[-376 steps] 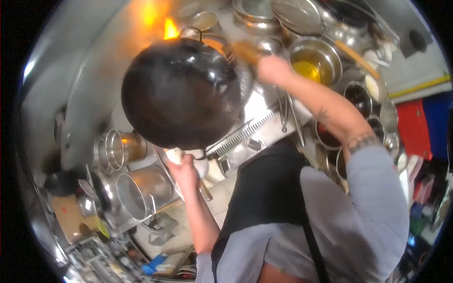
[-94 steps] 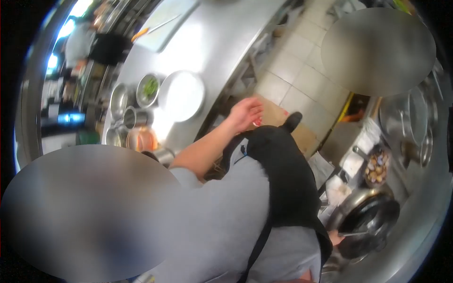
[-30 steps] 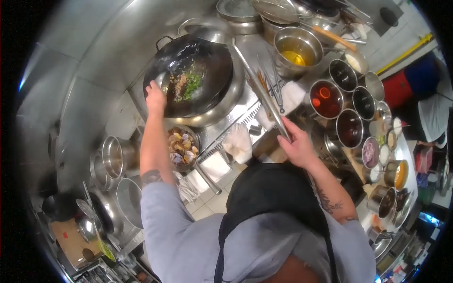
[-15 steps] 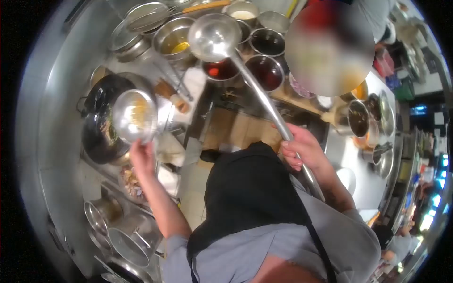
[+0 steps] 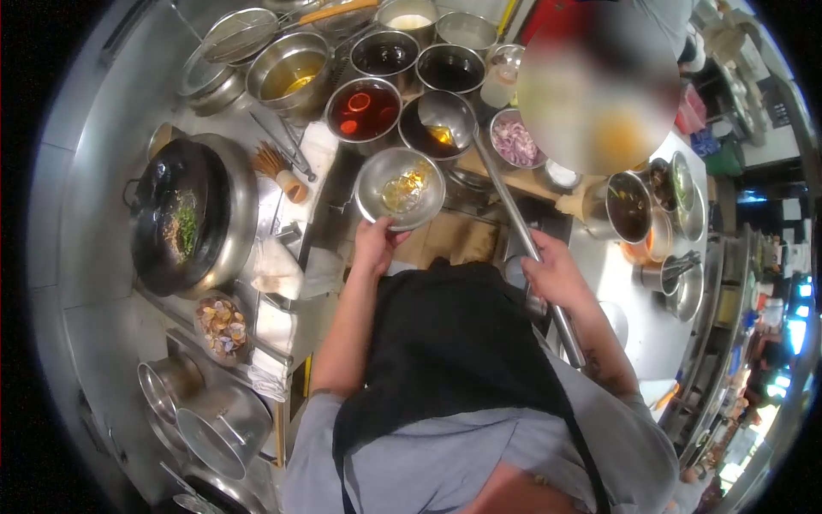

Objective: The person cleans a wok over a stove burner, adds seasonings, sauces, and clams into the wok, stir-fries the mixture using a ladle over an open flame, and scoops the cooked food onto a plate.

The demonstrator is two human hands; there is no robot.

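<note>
My left hand (image 5: 378, 243) grips the near rim of a small metal bowl (image 5: 370, 195). A little shiny yellowish liquid or residue lies in that bowl. My right hand (image 5: 552, 267) is wrapped round the long handle of a metal ladle (image 5: 507, 195). The ladle's head is at a pot of dark liquid (image 5: 414, 137), with some amber liquid in it; how deep it sits I cannot tell. The bowl is just in front of this pot. To the left, a dark wok (image 5: 157, 193) contains chopped greens and small light brown bits.
Beside the dark-liquid pot stand a pot of red liquid (image 5: 334, 116) and a bowl of sliced purple onion (image 5: 515, 141). A wooden-handled brush (image 5: 292, 186) and tongs (image 5: 291, 150) lie near the wok. Several pots (image 5: 224, 428) are at lower left. A blurred patch covers the upper right.
My left hand has brought the metal bowl rightward, away from the wok. The ladle's head has come down and right, from above the pots to the dark-liquid pot.
</note>
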